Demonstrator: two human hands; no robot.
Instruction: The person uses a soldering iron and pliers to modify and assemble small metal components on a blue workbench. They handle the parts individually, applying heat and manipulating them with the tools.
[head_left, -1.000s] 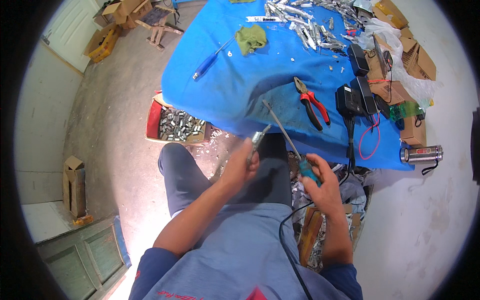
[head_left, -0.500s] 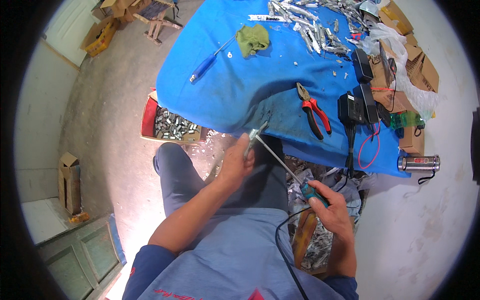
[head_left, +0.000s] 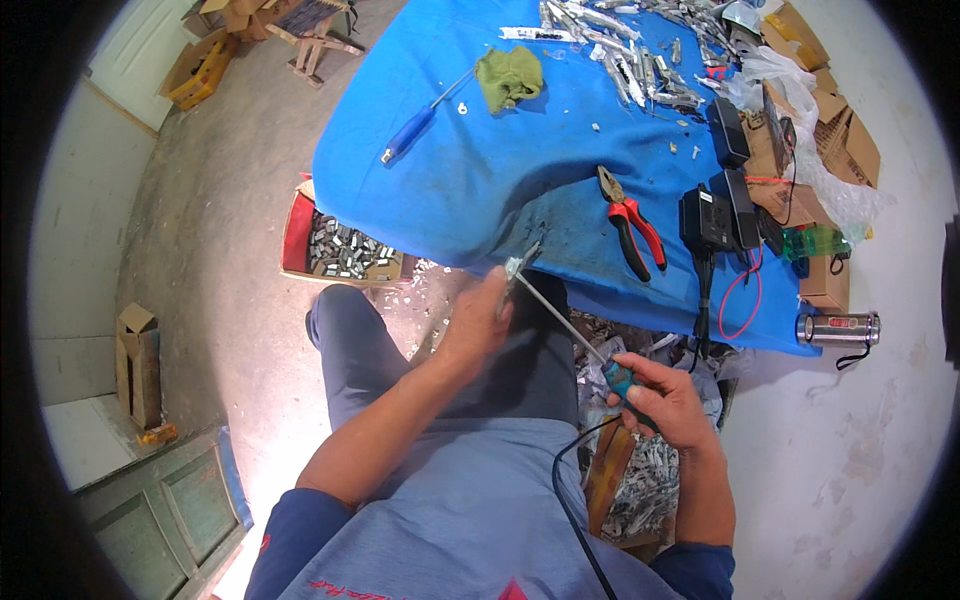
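My left hand is closed round a small silvery metal piece, which pokes out past the fingers at the front edge of the blue cloth. In my right hand is a screwdriver with a teal handle and a long thin shaft. Its shaft slants up to the left, and the tip meets the metal piece beside my left fingers. Whether the tip is wedged in or only resting there I cannot tell. Part of the metal piece is hidden by my left hand.
Pliers with red and black handles, a blue screwdriver and a green rag lie on the blue cloth. Black adapters with cables sit rightward. A box of small metal parts stands at the left.
My right hand has shifted its grip on the screwdriver handle, its fingers now curled underneath, and the right forearm has swung slightly outward. My left hand keeps the metal piece in nearly the same spot.
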